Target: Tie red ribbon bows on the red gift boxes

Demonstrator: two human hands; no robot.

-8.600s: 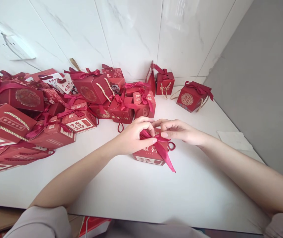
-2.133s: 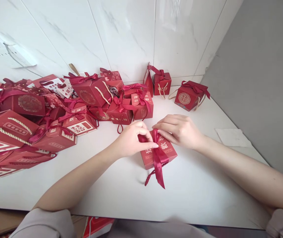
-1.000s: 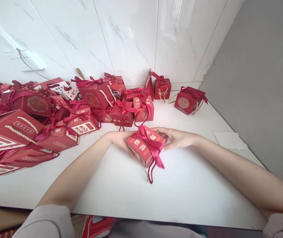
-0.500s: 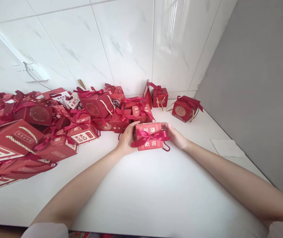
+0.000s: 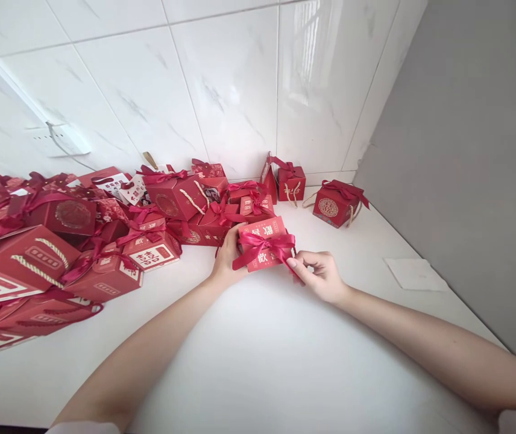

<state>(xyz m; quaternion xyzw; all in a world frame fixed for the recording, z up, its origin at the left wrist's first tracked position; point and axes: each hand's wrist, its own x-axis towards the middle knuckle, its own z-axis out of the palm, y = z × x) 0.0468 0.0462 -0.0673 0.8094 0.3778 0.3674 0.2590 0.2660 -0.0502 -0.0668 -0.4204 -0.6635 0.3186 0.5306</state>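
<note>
A small red gift box (image 5: 264, 224) with pale Chinese characters and a shiny red ribbon bow (image 5: 264, 243) is held tilted over the white table. My left hand (image 5: 229, 253) is closed around the left side of the box. At its lower right corner, my right hand (image 5: 321, 274) is closed in a pinch, thumb against fingers. Dark red material shows at those fingertips; whether it is the ribbon's tail or the cord handle, I cannot tell.
Many similar red boxes, such as one with rope handles (image 5: 27, 256), are piled on the left. More stand along the tiled wall (image 5: 231, 72), one box (image 5: 334, 202) apart at the right. A white paper (image 5: 414, 274) lies near the grey wall (image 5: 475, 150).
The box has shifted slightly left and tilted. My right hand has left its upper right side and moved down to pinch at the lower right corner. My left hand keeps its hold.
</note>
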